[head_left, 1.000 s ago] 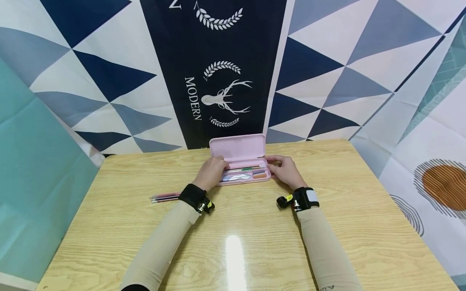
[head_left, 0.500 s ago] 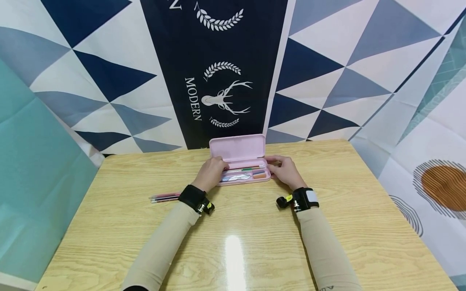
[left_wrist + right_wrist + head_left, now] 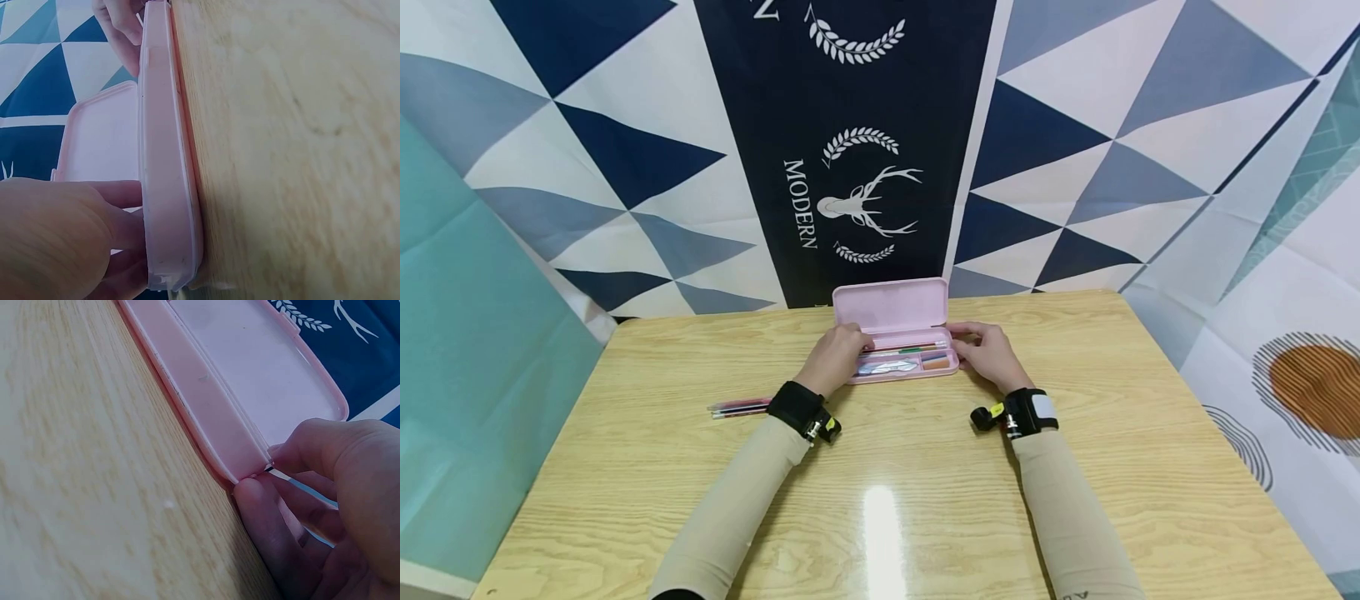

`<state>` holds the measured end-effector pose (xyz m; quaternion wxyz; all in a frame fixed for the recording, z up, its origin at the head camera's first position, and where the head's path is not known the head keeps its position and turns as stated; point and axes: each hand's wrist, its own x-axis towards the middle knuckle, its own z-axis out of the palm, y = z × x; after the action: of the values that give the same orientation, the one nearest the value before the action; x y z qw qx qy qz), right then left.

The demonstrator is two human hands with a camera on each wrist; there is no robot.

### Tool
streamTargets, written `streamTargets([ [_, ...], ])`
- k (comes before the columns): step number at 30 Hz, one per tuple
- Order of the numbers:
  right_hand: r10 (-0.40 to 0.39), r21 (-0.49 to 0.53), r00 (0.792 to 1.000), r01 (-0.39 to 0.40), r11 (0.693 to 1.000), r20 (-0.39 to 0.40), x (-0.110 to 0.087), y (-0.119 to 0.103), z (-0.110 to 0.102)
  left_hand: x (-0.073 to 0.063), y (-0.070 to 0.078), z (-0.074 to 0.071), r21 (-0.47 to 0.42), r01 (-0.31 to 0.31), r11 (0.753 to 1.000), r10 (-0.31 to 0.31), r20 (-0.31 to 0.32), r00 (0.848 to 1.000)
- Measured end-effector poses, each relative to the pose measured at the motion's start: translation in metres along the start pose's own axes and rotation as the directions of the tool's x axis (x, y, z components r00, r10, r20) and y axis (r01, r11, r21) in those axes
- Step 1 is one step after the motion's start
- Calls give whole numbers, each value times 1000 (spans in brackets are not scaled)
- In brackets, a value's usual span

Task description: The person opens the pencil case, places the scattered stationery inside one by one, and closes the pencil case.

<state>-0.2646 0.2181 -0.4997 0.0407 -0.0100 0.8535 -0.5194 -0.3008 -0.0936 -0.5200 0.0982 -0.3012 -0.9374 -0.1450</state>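
A pink pencil case (image 3: 891,305) lies open near the table's back edge, its lid raised behind it. Inside are pencils (image 3: 910,347), a clear ruler-like piece (image 3: 887,366) and an orange-and-blue block resembling an eraser (image 3: 935,362). My left hand (image 3: 833,357) grips the case's left end, its fingers bent over the rim; the left wrist view shows the same hand (image 3: 56,237) against the front wall (image 3: 165,156), fingertips partly hidden. My right hand (image 3: 988,354) holds the right end; in the right wrist view, thumb and finger of this hand (image 3: 319,506) pinch the corner.
Several pencils (image 3: 739,407) lie in a bundle on the wooden table (image 3: 925,467), left of the case and partly behind my left wrist. A patterned cloth wall (image 3: 865,275) stands directly behind the table. Black camera straps (image 3: 1030,411) circle both wrists.
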Motion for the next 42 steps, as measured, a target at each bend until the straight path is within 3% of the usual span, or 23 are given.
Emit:
streamTargets([
  [7,12,-2,1000,-12,1000,7,1,1,1,7,-18,16,18,5,1000,-4,-34,999],
  [8,13,-2,1000,-13,1000,7,1,0,1,3,-12,6,27,0,1000,1,-41,999],
  [12,15,-3,1000,-15,1000,6,1,0,0,-1,-8,-6,15,-12,1000,13,-75,997],
  [14,13,-2,1000,-13,1000,3,2,0,0,-6,5,-25,3,-10,1000,11,-78,997],
  [15,13,-1,1000,-13,1000,2,2,0,0,-5,6,-26,-14,-11,1000,9,-82,997],
  [17,10,-1,1000,-10,1000,1,2,0,0,-11,18,-42,-24,-11,1000,10,-76,997],
  [18,9,-2,1000,-9,1000,0,2,0,0,-12,14,-41,-37,-21,999,18,-76,997],
  [19,8,0,1000,-8,1000,-1,2,0,0,-15,22,-49,-46,-12,999,9,-64,998],
  [29,-8,1,1000,8,1000,0,4,1,0,-19,-10,-11,-132,-27,991,16,-82,997],
  [35,-7,-1,1000,7,1000,0,3,1,-1,-28,-22,2,-85,-99,991,87,-144,986],
  [37,-8,-2,1000,8,1000,2,2,1,-1,-35,-11,-14,-112,-86,990,70,-142,987],
  [42,-10,-4,1000,10,1000,11,2,1,-1,-57,33,-73,-128,-44,991,27,-132,991],
])
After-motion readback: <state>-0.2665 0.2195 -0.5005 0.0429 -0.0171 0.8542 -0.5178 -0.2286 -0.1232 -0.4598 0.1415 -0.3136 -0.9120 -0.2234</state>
